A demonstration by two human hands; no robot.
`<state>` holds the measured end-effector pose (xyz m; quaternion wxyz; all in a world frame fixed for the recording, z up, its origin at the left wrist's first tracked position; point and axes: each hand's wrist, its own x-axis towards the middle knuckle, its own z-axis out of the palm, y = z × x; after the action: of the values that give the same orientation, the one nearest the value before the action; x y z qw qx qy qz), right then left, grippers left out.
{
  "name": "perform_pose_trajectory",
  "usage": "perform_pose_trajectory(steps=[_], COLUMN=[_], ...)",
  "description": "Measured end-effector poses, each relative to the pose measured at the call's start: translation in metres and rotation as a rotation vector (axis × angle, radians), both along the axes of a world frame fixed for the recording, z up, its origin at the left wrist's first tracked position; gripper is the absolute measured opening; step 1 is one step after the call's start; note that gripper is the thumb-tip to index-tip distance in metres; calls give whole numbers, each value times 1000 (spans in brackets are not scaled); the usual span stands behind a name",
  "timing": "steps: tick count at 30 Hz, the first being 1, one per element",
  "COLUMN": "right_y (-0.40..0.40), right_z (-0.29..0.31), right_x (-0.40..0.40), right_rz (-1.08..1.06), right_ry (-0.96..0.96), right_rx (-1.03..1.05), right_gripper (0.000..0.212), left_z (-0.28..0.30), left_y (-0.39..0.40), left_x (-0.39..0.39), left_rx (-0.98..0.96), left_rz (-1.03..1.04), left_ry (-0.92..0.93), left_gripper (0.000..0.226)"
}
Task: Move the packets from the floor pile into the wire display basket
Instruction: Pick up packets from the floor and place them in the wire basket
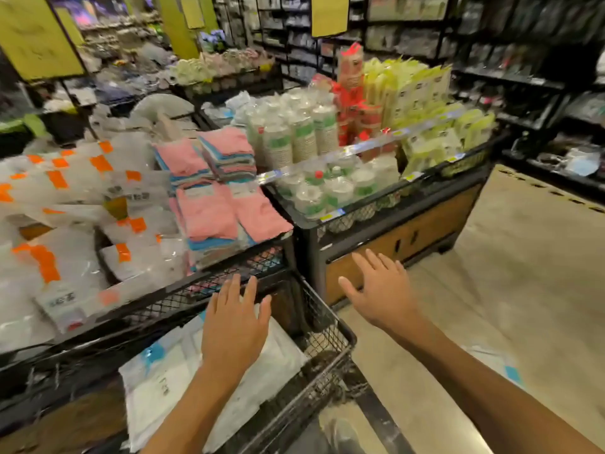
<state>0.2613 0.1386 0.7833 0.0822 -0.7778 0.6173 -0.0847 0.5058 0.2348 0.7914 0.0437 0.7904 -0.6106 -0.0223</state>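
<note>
In the wire basket (330, 335) lie white, blue-marked packets (183, 365); both hands (234, 326) hover flat, holding nothing.

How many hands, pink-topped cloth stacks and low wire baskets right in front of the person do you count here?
Hands: 2, the left hand and the right hand, both empty
pink-topped cloth stacks: 4
wire basket under the left hand: 1
Total: 7

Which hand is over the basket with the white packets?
The left hand; it is above the wire basket, while the right hand is beside it.
</note>
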Motion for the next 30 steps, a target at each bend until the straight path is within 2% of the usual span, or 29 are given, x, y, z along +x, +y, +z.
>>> perform_pose_trajectory(steps=[4, 7, 9, 11, 16, 21, 25, 30], right_y=[24, 35, 38, 39, 37, 23, 20, 23], right_z=[8, 11, 8, 5, -13, -24, -35, -52], right_x=[-90, -146, -180, -213, -298, -399, -463, -519], right_rz=[-192, -306, -384, -441, -552, -676, -774, -905], right_ry=[-9, -13, -27, -47, -102, -40, -35, -34], right_rx=[-18, -38, -36, -29, -78, -50, -37, 6], right_gripper=[71, 84, 75, 70, 75, 65, 67, 67], left_z=[5, 6, 8, 7, -2, -17, -24, -41], left_y=[-17, -30, -39, -50, -91, -133, -162, -200], left_x=[-68, -115, -145, -175, -256, -347, -412, -479], left_rx=[-22, 1, 19, 4, -6, -8, 17, 53], left_rz=[-158, -265, -328, -386, -496, -609, -693, -796], left_ry=[38, 35, 18, -14, -59, -59, -35, -93], left_gripper=[75, 80, 81, 79, 79, 66, 64, 64])
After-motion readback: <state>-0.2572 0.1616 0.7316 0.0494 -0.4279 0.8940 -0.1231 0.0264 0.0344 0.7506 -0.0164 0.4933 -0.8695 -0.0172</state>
